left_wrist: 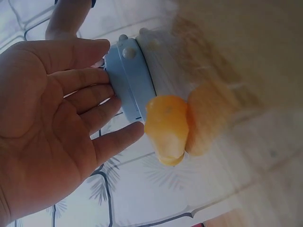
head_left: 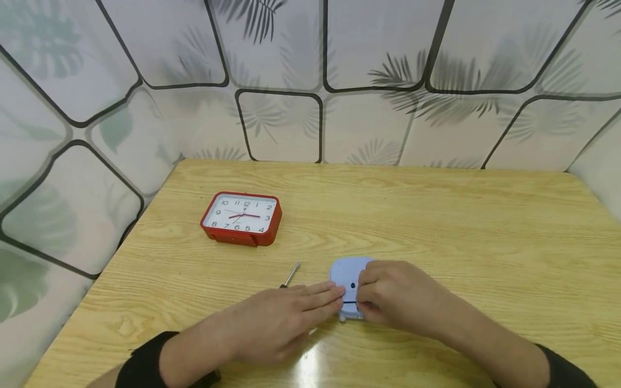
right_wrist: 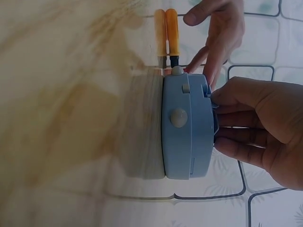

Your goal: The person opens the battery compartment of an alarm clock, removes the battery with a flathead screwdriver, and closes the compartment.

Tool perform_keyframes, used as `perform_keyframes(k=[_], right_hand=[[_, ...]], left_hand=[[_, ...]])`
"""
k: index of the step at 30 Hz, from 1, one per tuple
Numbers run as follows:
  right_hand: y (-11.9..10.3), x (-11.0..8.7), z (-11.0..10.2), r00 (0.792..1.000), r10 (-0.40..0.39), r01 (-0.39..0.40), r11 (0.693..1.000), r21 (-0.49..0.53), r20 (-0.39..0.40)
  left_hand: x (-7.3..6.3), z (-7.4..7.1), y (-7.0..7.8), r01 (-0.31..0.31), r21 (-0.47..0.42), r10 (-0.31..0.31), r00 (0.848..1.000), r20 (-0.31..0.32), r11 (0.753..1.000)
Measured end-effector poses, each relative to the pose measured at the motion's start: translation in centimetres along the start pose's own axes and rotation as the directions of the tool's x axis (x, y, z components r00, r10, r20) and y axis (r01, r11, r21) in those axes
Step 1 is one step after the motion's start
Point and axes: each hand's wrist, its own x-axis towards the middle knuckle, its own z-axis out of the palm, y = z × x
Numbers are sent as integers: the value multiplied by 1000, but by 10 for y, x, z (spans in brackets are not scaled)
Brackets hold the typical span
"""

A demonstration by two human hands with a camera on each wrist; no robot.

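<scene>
A light blue rounded case lies flat on the table, with a dark dot on its upper face and small pale knobs on its side. My left hand has its fingers stretched out, their tips touching the case's left side. Over the case's right part, my right hand curls thumb and fingers to pinch a thin blue cover piece at the upper face; the fingers partly hide it. A screwdriver lies beside the left hand, which hides its orange handle from the head view.
A red alarm clock with a white dial lies face up farther back on the left. The wooden table ends at a patterned wall covering behind and to the left.
</scene>
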Motion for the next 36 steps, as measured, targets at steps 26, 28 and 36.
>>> perform_keyframes(k=[26, 28, 36], right_hand=[[11, -3, -10, 994, 105, -105, 963, 249, 12], [12, -4, -13, 993, 118, -115, 960, 255, 6], [21, -8, -20, 981, 183, -171, 972, 159, -70]], left_hand=[[1, 0, -2, 21, -75, -16, 998, 59, 997], [1, -1, -2, 33, -89, -26, 997, 73, 996], [2, -3, -1, 64, -116, -50, 992, 119, 991]])
